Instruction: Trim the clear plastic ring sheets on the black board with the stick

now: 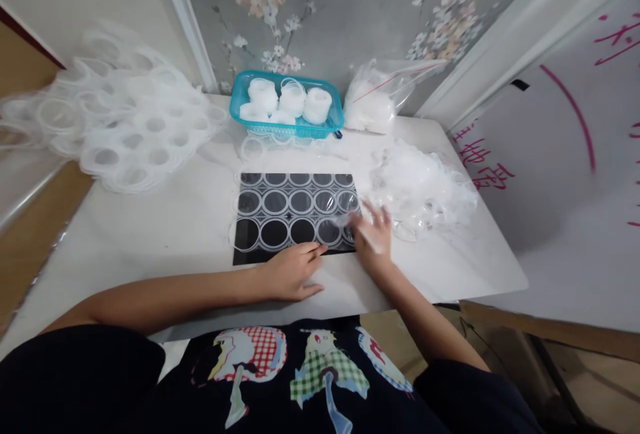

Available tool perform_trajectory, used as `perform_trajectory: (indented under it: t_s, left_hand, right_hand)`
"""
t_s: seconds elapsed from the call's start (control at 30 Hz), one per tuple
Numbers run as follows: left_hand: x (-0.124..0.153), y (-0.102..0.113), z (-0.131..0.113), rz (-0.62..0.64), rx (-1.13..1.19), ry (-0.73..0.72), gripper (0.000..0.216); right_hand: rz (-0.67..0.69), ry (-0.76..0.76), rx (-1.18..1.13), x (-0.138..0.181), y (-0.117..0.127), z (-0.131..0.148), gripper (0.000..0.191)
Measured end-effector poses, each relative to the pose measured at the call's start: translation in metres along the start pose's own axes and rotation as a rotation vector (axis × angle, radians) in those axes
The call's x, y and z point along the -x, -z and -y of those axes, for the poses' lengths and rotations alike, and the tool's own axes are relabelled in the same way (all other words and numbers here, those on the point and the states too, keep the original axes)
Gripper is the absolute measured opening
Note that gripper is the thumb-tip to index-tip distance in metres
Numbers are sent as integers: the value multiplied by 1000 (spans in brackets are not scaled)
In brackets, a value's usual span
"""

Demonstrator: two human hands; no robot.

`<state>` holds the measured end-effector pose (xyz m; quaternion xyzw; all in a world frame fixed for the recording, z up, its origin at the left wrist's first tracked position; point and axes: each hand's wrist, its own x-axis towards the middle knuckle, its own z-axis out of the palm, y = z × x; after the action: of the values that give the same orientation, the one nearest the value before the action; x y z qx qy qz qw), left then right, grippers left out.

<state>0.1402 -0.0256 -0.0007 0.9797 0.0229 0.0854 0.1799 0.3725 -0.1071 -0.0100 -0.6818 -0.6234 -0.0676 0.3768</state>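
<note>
A clear plastic sheet of ring-shaped cells (295, 204) lies on a black mat (245, 255) near the table's front edge. My left hand (293, 273) rests flat on the table at the mat's front edge, fingers stretched out, holding nothing. My right hand (373, 234) is at the sheet's right front corner, blurred by motion; whether its fingers grip anything cannot be made out.
A heap of clear plastic pieces (423, 187) lies right of the mat. A turquoise basket (285, 129) holds white stacked rings. A clear bag (377, 97) stands beside it. A big pile of ringed sheets (117, 117) fills the back left. A white board (565, 174) leans at right.
</note>
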Motion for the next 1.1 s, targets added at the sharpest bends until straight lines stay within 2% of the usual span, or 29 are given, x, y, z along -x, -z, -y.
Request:
perform_trajectory:
  t_s: [0.07, 0.1, 0.13, 0.17, 0.23, 0.27, 0.37, 0.43, 0.53, 0.6, 0.67, 0.77, 0.87, 0.97, 1.1]
  left_hand:
    - [1, 2, 0, 11, 3, 5, 39]
    - [1, 3, 0, 15, 3, 7, 38]
    - [1, 4, 1, 19, -2, 2, 37]
    - [0, 6, 2, 26, -12, -8, 38]
    - [-4, 9, 4, 54, -46, -32, 37]
    - [-6, 10, 5, 68, -68, -44, 37]
    - [-12, 15, 5, 109, -131, -65, 33]
    - [-15, 18, 4, 140, -163, -82, 32]
    - [-17, 22, 3, 190, -186, -85, 29]
    - [-18, 24, 2, 213, -193, -69, 27]
    - [-18, 24, 1, 213, -203, -63, 26]
    - [-18, 20, 0, 189, -223, -78, 28]
    - [-17, 17, -1, 173, -221, -69, 27]
    - [-17, 15, -2, 141, -186, -31, 28]
    - [-17, 14, -2, 130, -196, 4, 31]
  right_hand:
    - [-329, -226, -10, -16, 10, -10, 29]
    - [-416, -305, -34, -21, 16, -13, 31]
    - [-437, -349, -66, -22, 22, -14, 31]
    - [-398, -352, -90, -20, 27, -14, 30]
    - [-296, -304, -96, -12, 37, -14, 27]
    - [-300, -290, -77, -9, 41, -16, 27]
    - [-541, -319, 28, -13, 56, -32, 32]
    - [-598, -343, 118, -23, 67, -46, 36]
    - [-450, -360, 265, -36, 79, -59, 40]
    - [-386, -413, 246, -37, 78, -55, 40]
    - [-306, -516, 34, -31, 69, -43, 40]
    - [-108, -670, -425, -16, 46, -19, 37]
    - [46, -746, -666, -1, 22, 1, 38]
    - [199, -663, -673, 8, 9, 14, 39]
    - [326, -401, -580, 12, 7, 22, 30]
